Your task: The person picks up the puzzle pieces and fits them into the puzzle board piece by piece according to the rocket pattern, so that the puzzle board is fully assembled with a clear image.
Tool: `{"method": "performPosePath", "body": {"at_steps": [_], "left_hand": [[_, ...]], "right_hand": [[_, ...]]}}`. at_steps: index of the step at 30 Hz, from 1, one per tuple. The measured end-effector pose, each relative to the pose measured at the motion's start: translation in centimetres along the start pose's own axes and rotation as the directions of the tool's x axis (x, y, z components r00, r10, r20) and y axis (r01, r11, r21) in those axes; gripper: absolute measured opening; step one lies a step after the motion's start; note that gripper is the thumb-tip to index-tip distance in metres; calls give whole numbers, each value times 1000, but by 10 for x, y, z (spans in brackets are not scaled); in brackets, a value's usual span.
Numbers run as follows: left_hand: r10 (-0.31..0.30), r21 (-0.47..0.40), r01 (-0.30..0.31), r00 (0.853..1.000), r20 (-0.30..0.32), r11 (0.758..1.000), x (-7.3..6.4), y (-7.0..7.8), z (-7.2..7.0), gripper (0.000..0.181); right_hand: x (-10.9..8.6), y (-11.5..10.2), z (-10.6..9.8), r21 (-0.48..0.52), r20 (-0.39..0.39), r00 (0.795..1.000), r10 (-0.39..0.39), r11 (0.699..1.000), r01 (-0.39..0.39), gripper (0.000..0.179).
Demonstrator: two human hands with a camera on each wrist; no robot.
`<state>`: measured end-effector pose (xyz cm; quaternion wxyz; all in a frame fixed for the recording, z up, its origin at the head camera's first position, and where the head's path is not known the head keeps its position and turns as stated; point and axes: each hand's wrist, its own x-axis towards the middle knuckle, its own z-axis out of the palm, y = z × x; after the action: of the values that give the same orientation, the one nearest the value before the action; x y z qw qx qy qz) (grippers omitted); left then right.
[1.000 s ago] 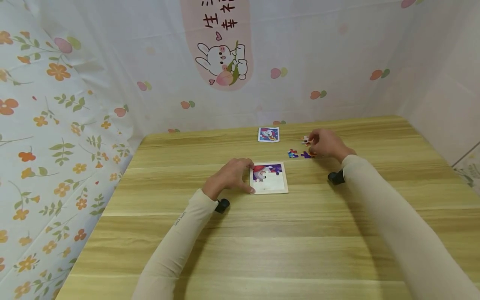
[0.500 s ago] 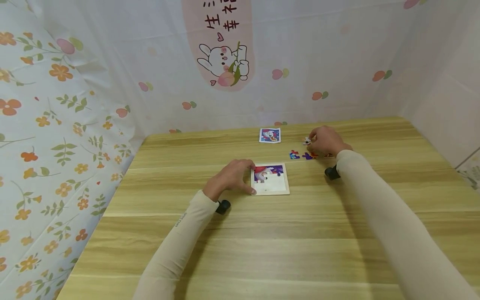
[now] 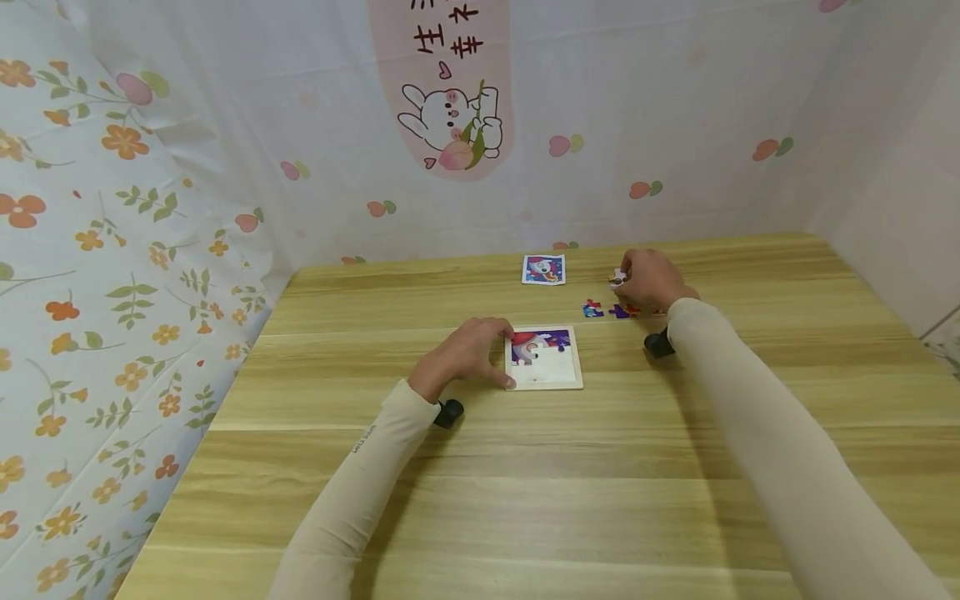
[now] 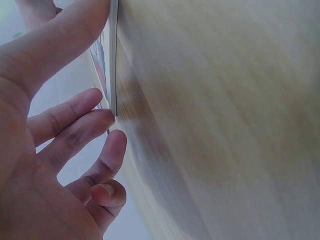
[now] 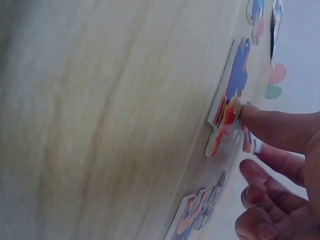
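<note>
In the head view a square wooden puzzle tray (image 3: 545, 375) lies on the table, its upper and left part filled with picture pieces and the rest pale. My left hand (image 3: 471, 354) holds its left side, thumb near the front corner and fingertips by the back corner. The tray's edge (image 4: 114, 60) stands between thumb and fingers in the left wrist view. My right hand (image 3: 654, 279) pinches a white-and-orange puzzle piece (image 3: 618, 278) between thumb and finger. Below that hand lie loose puzzle pieces, among them a purple one (image 3: 619, 311) and a blue-red one (image 3: 592, 308).
A small picture card (image 3: 543, 270) lies behind the tray, near the table's back edge. More loose pieces (image 5: 182, 217) show beside my right hand in the right wrist view. A patterned curtain (image 3: 315, 125) hangs behind and left of the wooden table (image 3: 555, 483).
The pinched puzzle piece has turned a little in my right hand, and more of the purple and red pieces shows. My left hand stays on the tray.
</note>
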<state>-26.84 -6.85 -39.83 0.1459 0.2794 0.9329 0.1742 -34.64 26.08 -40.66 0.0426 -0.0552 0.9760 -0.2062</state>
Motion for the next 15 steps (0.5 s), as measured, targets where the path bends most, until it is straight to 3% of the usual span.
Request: {"method": "performPosePath", "body": {"at_steps": [15], "left_hand": [[12,2,-12,1000,-7,1000,2,-1,1,73]], "right_hand": [[-14,-9,-10,178,-149,989,-14,983,40,10]]}}
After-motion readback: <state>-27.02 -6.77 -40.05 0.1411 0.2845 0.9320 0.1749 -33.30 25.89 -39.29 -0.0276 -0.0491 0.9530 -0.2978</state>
